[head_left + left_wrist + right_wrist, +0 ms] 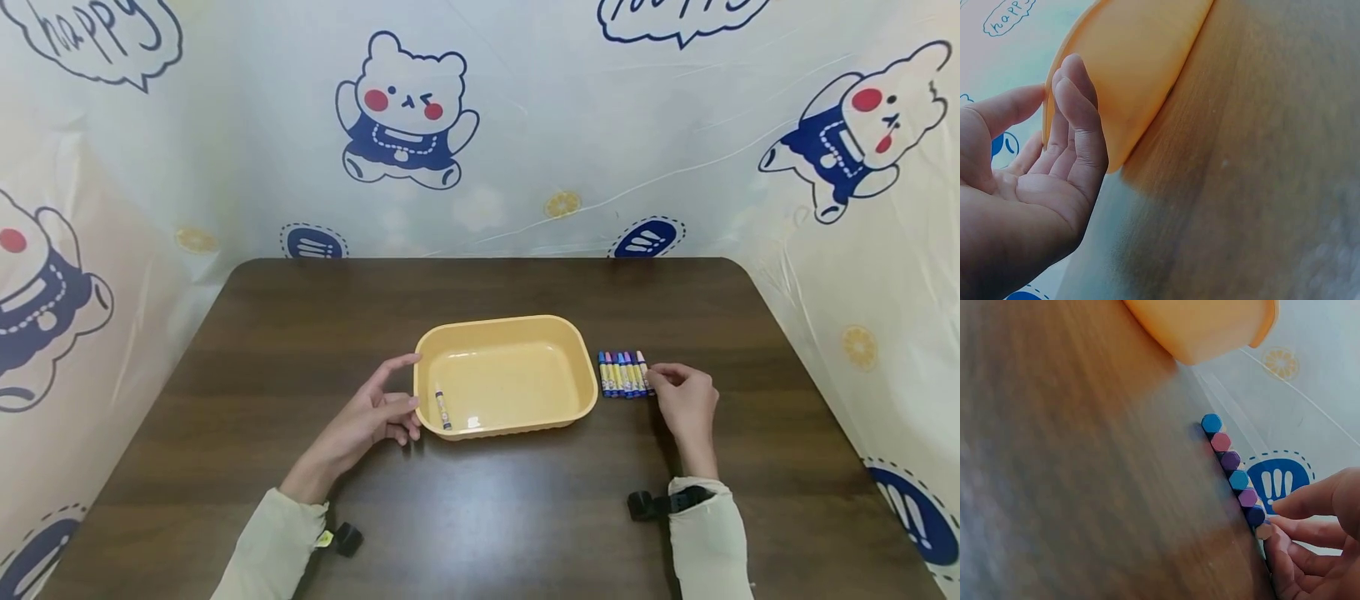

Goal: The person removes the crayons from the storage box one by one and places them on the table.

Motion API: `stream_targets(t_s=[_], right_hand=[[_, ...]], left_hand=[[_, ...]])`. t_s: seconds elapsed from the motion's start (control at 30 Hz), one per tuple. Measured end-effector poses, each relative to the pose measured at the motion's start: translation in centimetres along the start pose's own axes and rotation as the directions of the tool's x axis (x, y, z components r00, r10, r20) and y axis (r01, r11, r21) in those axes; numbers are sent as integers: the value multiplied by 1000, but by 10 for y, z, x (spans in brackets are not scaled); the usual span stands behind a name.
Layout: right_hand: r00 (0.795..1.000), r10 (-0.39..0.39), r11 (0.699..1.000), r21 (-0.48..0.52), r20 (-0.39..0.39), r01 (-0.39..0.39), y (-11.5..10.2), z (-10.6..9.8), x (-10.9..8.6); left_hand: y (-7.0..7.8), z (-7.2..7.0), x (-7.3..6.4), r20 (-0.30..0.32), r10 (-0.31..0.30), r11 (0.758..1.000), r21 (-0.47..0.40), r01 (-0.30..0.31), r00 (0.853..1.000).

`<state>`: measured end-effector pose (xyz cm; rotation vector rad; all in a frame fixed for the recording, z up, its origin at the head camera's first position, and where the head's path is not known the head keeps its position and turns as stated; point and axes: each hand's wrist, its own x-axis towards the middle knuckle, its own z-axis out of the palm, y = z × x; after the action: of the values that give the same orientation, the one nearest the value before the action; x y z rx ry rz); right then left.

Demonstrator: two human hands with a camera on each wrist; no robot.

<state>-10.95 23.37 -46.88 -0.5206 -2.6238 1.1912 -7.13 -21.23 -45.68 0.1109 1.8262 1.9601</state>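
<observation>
A yellow plastic tray (510,375) stands on the table, with one crayon (443,410) lying inside near its left end. My left hand (367,421) is at the tray's left side, fingertips touching the rim and fingers loosely extended; in the left wrist view the left hand (1054,156) has its thumb against the rim. Right of the tray, several crayons (621,374) lie side by side in a row. With thumb and fingertips my right hand (686,404) pinches the rightmost crayon, whose beige end (1264,532) shows beside the dark blue one in the right wrist view.
The brown wooden table (480,517) has its far edge just beyond the tray. A light plastic sheet (510,125) printed with bears hangs behind and at both sides. Each wrist carries a small black camera (347,540) on a strap.
</observation>
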Motion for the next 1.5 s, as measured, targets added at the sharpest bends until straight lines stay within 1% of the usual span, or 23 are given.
stream_targets(t_s=[0.2,0.5,0.63,0.73,0.83,0.9,0.97,1.1,1.17,1.37,1.5], right_hand=[[1000,-21,1000,-11,-4,21,1,3,-1],[1000,-15,1000,-7,-5,15,2,3,-5],[1000,7,1000,5,-9,-7,0,3,-6],[998,31,999,27,-54,-30,-1,3,-6],[991,38,997,67,-130,-29,-5,4,-8],[983,29,995,98,-180,-12,-8,4,-11],[977,17,993,116,-214,8,-13,4,-14],[970,-6,989,144,-244,43,-23,4,-23],[970,-22,987,151,-243,61,-28,5,-26],[970,-109,977,157,-218,145,-40,10,-31],[967,-140,971,162,-211,176,-46,11,-34]], left_hand=[[1,0,-1,4,8,1000,-3,-8,1000],[0,0,0,-1,9,1000,-1,-9,1000],[-2,-1,-1,-2,17,1000,0,-17,1000],[-3,-3,-1,0,17,1000,0,-17,1000],[-3,-3,0,3,18,1000,0,-18,1000],[-3,-4,-1,5,20,1000,-1,-20,1000],[-3,-4,-1,9,21,1000,-3,-21,1000],[-3,-4,-2,15,24,1000,-7,-24,1000],[-2,-4,-2,15,26,1000,-8,-25,1000],[-2,-3,-2,5,23,1000,-10,-23,1000],[-3,-3,-1,8,21,1000,-18,-21,1000]])
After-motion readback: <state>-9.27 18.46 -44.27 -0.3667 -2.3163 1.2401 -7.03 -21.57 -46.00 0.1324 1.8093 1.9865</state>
